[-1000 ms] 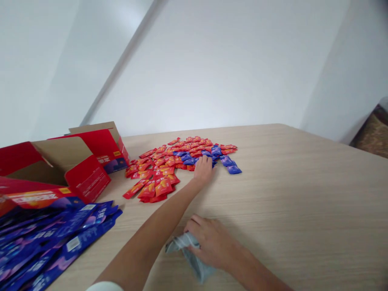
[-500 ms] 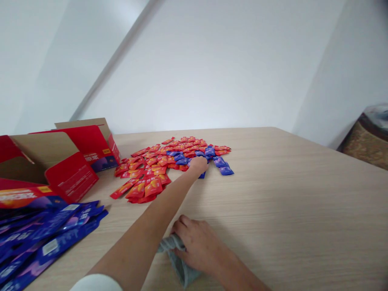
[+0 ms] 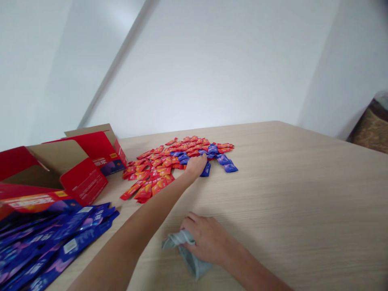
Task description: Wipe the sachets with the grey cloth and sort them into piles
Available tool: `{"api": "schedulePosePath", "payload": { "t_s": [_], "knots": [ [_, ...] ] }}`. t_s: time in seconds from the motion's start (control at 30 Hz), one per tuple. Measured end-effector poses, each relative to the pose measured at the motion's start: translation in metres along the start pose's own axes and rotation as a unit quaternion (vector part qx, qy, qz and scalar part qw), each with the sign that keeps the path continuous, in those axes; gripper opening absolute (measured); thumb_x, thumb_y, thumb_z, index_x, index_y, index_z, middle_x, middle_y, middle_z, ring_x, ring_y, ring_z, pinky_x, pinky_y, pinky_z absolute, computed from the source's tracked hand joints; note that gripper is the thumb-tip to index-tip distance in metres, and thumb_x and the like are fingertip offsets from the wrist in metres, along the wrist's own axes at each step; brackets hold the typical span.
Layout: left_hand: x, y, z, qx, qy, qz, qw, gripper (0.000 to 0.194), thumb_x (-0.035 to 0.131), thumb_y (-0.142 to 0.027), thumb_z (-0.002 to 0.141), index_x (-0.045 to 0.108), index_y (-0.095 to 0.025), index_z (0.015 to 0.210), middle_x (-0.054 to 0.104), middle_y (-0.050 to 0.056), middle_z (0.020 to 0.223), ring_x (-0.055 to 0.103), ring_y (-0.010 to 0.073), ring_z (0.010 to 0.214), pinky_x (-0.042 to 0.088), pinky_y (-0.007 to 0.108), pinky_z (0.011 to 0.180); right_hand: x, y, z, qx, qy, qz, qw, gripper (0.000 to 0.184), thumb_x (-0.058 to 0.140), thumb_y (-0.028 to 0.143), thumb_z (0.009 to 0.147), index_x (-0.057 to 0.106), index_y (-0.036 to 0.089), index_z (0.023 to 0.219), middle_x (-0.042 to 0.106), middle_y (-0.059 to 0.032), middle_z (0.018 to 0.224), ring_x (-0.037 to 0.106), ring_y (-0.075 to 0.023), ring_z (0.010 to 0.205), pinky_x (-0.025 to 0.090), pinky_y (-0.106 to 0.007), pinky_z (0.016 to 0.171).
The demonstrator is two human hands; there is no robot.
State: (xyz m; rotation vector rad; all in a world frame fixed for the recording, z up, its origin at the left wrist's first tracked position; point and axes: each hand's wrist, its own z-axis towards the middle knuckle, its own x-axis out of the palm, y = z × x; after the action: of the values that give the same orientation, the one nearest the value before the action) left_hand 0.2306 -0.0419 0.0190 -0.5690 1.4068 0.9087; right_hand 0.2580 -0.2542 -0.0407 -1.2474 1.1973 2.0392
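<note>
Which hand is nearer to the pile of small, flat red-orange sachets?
Left: the left hand is at the pile, beside small blue sachets. The right hand is well short of it, gripping a crumpled grey cloth.

illegible lettering on box [image 3: 33, 201], pouches [image 3: 65, 246], sachets [image 3: 159, 185] (blurred)

Pouches [image 3: 65, 238] before boxes [image 3: 86, 182], sachets [image 3: 160, 171] right of both, on the table [image 3: 281, 182].
</note>
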Motion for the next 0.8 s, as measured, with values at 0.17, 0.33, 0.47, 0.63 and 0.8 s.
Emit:
{"api": "schedulePosePath", "payload": {
  "t_s": [0.17,0.33,0.47,0.63,0.8],
  "knots": [
    [-0.039,0.02,-0.075,0.016,-0.067,0.015,0.997,0.026,0.058,-0.026,0.102,0.06,-0.014,0.125,0.069,0.008,0.11,0.07,0.0192,0.092,0.061,0.037,0.08,-0.006,-0.016,0.001,0.022,0.01,0.02,1.0,0.028,0.068,0.04,0.09,0.06,0.025,0.113,0.067,-0.002,0.111,0.066,-0.0216,0.099,0.046,-0.03,0.076],
    [-0.065,0.027,-0.206,0.079,-0.114,0.009,0.99,0.031,0.044,-0.01,0.103,0.055,-0.011,0.131,0.068,0.016,0.127,0.069,0.0242,0.115,0.06,0.037,0.094,-0.014,-0.048,0.002,0.074,-0.009,0.028,0.997,0.028,0.063,0.041,0.094,0.062,0.022,0.113,0.068,-0.0067,0.112,0.065,-0.0228,0.101,0.045,-0.032,0.085],
    [-0.066,0.029,-0.304,0.2,-0.192,-0.018,0.961,0.039,0.037,-0.006,0.101,0.054,-0.007,0.136,0.063,0.017,0.139,0.063,0.0234,0.128,0.056,0.035,0.104,-0.018,-0.067,0.001,0.096,-0.017,0.03,0.995,0.026,0.06,0.042,0.095,0.062,0.022,0.11,0.068,-0.0077,0.11,0.064,-0.0226,0.103,0.044,-0.033,0.087],
    [-0.038,0.034,-0.369,0.253,-0.157,-0.018,0.954,0.043,0.031,-0.002,0.101,0.06,-0.007,0.133,0.065,0.013,0.138,0.063,0.0202,0.127,0.056,0.03,0.105,-0.019,-0.071,-0.001,0.104,-0.023,0.018,0.994,0.028,0.06,0.045,0.095,0.062,0.022,0.11,0.068,-0.0081,0.109,0.064,-0.0229,0.099,0.045,-0.034,0.085],
    [-0.007,0.032,-0.394,0.277,-0.106,-0.06,0.953,0.027,0.048,-0.019,0.105,0.067,-0.01,0.122,0.063,0.014,0.14,0.06,0.0224,0.132,0.052,0.033,0.111,-0.02,-0.073,-0.003,0.095,-0.019,0.006,0.995,0.028,0.059,0.047,0.095,0.062,0.022,0.108,0.068,-0.0075,0.108,0.065,-0.0232,0.099,0.046,-0.035,0.086]
  ]
}}
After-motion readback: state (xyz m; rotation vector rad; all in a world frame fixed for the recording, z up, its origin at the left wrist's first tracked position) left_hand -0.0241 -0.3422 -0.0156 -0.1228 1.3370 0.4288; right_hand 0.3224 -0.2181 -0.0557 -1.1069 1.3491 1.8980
